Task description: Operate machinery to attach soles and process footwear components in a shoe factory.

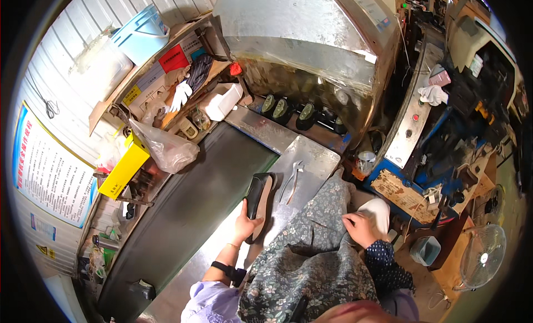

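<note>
Pinching a black shoe (259, 196), the left grip (245, 225) sits just below it; right grip (361, 227) presses white cloth (378, 209).

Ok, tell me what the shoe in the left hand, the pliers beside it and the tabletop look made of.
Shoe: black upper, probably leather or imitation, with a dull sheen; the tan sole may be rubber or leather. Pliers: bare metal, grey and glinting. Tabletop: sheet metal, likely steel, with a brushed grey shine.
</note>
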`<state>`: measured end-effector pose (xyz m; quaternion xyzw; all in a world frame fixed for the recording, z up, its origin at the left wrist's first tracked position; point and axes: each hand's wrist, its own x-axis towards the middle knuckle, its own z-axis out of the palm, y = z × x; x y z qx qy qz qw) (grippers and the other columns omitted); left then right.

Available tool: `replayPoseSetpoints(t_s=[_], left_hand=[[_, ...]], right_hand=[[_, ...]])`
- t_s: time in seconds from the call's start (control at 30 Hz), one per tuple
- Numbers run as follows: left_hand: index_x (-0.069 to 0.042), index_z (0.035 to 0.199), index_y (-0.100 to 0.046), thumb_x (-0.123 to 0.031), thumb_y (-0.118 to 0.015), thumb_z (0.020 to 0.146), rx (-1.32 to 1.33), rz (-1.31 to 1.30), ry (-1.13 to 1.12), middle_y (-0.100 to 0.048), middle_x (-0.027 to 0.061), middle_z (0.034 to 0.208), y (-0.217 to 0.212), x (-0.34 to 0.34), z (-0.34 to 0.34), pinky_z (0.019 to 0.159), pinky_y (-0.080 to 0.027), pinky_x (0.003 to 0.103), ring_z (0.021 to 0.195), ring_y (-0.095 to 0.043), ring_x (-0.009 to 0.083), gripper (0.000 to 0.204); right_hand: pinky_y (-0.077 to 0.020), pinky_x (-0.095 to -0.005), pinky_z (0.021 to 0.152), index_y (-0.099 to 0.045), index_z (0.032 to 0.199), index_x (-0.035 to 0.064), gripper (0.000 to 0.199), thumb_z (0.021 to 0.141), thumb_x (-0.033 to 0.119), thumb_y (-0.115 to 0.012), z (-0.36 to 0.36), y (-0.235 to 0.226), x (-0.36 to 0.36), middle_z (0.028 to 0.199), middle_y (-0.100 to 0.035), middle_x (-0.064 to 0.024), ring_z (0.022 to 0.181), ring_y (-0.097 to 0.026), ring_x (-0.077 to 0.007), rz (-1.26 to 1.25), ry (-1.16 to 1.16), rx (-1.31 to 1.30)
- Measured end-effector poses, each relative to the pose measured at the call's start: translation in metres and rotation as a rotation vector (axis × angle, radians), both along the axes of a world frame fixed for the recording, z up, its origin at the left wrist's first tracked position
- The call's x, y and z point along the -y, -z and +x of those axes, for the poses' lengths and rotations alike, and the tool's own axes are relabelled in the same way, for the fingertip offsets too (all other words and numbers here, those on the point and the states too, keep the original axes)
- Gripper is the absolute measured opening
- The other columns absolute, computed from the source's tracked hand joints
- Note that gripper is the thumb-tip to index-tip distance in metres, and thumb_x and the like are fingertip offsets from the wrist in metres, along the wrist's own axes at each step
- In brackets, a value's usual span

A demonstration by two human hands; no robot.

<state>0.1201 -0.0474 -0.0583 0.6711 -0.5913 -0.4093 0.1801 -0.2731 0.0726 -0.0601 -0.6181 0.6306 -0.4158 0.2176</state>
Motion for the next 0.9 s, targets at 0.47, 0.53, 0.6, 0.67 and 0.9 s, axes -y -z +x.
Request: replayPoseSetpoints(t_s=[0.47,0.53,0.6,0.67,0.9], left_hand=[[-0.001,0.152,-0.031,-0.01,-0.073,0.085,-0.806,-0.22,1.053,-0.044,0.0201,0.15,-0.104,-0.048,-0.185,0.113,-0.033,0.036,0.14,-0.042,0.0279,0.079],[-0.002,0.149,-0.037,-0.01,-0.071,0.087,-0.715,-0.09,1.145,-0.05,0.0181,0.145,-0.085,-0.043,-0.19,0.11,-0.038,0.035,0.134,-0.049,0.0281,0.072],[-0.003,0.146,-0.042,-0.009,-0.07,0.089,-0.586,-0.02,1.223,-0.056,0.0162,0.141,-0.06,-0.034,-0.193,0.106,-0.043,0.035,0.127,-0.056,0.0284,0.064],[-0.007,0.134,-0.057,-0.018,-0.066,0.091,-0.249,-0.247,1.21,-0.066,0.0181,0.122,-0.034,-0.03,-0.188,0.095,-0.052,0.038,0.111,-0.065,0.0328,0.046],[-0.009,0.121,-0.066,-0.014,-0.065,0.089,-0.233,-0.34,1.13,-0.07,0.0153,0.112,0.011,-0.036,-0.172,0.084,-0.055,0.037,0.1,-0.068,0.0325,0.032]], right_hand=[[-0.0313,-0.0339,0.113,-0.015,0.156,0.0009,0.099,0.077,0.006,-0.074,0.005,-0.15,-0.013,0.152,-0.034,-0.013,0.137,-0.037,-0.0224,-0.289,0.122,0.807],[-0.0338,-0.0298,0.11,-0.028,0.154,0.0029,0.09,0.075,-0.001,-0.071,-0.052,-0.163,-0.034,0.147,-0.042,-0.009,0.134,-0.041,-0.0195,-0.25,0.212,0.704],[-0.0366,-0.0289,0.106,-0.042,0.148,0.0026,0.083,0.072,0.001,-0.074,-0.098,-0.171,-0.05,0.136,-0.05,-0.0109,0.128,-0.046,-0.0195,-0.252,0.323,0.505],[-0.0382,-0.0293,0.103,-0.05,0.143,0.0035,0.08,0.067,0.006,-0.078,-0.151,-0.183,-0.069,0.127,-0.052,-0.0116,0.12,-0.049,-0.0196,-0.23,0.449,0.006],[-0.0488,-0.0351,0.09,-0.06,0.136,0.0109,0.072,0.067,0.024,-0.077,-0.33,-0.213,-0.07,0.118,-0.061,-0.0207,0.103,-0.064,-0.03,-0.2,0.854,-0.267]])
